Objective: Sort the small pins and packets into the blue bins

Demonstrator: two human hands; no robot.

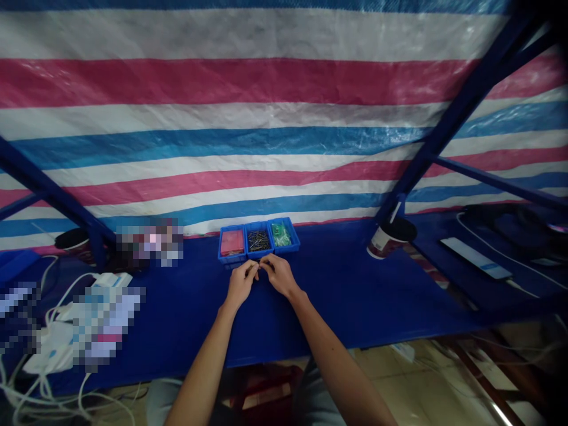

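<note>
My left hand [242, 281] and my right hand [278, 273] meet fingertip to fingertip just in front of three small blue bins. Both hands are pinched closed; whatever lies between the fingers is too small to make out. The left bin [224, 258] has flat pink-red pieces [232, 242] in it. Dark metal pieces that look like screws [258, 241] fill the middle bin [252, 257]. Small green and clear pieces [281, 234] lie in the right bin [294, 239].
A lidded paper cup [382, 242] with a straw stands right of the bins on the blue table [346, 296]. White power strips [57, 343] and tangled cables lie at left. A phone [475, 258] rests far right. Blue metal posts [444, 130] frame a striped tarp [266, 142].
</note>
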